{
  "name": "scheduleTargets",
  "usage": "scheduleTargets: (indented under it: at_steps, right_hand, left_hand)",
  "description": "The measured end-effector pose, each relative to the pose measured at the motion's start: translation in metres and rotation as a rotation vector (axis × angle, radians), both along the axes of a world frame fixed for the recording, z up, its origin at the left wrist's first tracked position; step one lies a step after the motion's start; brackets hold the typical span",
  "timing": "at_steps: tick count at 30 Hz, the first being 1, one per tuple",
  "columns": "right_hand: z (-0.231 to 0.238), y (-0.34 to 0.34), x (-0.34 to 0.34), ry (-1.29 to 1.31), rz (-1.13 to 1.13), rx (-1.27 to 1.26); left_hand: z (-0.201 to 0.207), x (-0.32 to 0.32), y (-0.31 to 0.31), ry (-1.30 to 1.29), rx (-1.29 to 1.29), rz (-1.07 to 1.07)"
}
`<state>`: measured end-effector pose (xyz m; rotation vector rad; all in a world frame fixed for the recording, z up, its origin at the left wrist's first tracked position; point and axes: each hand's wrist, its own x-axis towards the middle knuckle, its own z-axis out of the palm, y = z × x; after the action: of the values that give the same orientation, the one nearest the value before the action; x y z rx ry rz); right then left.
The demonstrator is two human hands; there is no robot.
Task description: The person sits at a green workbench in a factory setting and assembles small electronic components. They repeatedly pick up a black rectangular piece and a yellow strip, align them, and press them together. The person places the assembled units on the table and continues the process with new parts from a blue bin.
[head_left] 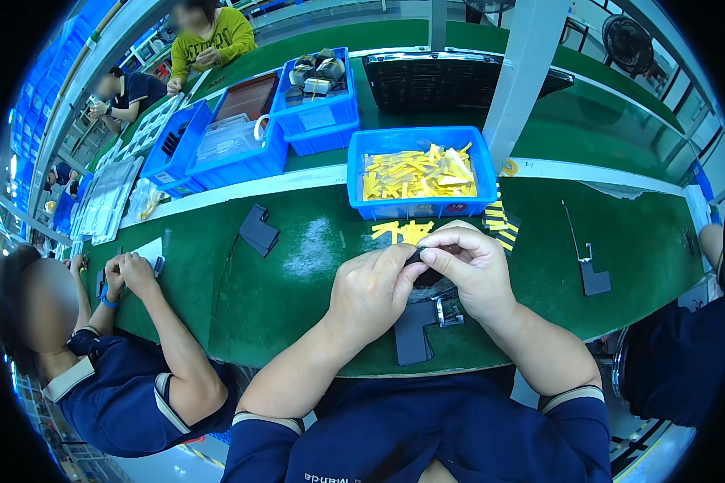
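My left hand (pixel 369 288) and my right hand (pixel 477 270) meet above the green table, thumbs and fingertips pinched together. Between them is a small black piece (pixel 415 257), mostly covered by the fingers, so its kind does not show. Just below the hands, near the table's front edge, a flat dark grey L-shaped part (pixel 412 336) lies beside a shiny metal bracket (pixel 448 311). Loose yellow strips (pixel 403 231) are scattered beyond my fingers. Behind them a blue bin (pixel 421 211) holds many more yellow strips.
Dark grey plates (pixel 258 231) lie to the left, and a similar part with a bracket (pixel 595 282) to the right. Yellow-and-black strips (pixel 501 221) sit beside the bin. A white post (pixel 524 80) rises behind. Co-workers sit close on both sides; blue crates (pixel 238 161) stand at back left.
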<state>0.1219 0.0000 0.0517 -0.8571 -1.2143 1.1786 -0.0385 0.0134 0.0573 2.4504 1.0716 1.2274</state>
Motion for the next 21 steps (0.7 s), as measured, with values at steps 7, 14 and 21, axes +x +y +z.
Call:
scheduleTargets:
  at_steps: [7,14,21]
  right_hand:
    - [-0.002,0.000,0.001,-0.064,-0.019,0.082]
    - [-0.002,-0.002,-0.003,0.000,-0.048,0.117]
    - [-0.006,-0.001,-0.001,-0.040,-0.095,0.117]
  left_hand:
    - [-0.001,0.001,-0.002,0.014,0.039,0.004]
    - [0.000,0.003,-0.005,0.006,0.102,0.008]
    - [0.007,0.002,-0.005,-0.018,0.139,0.030]
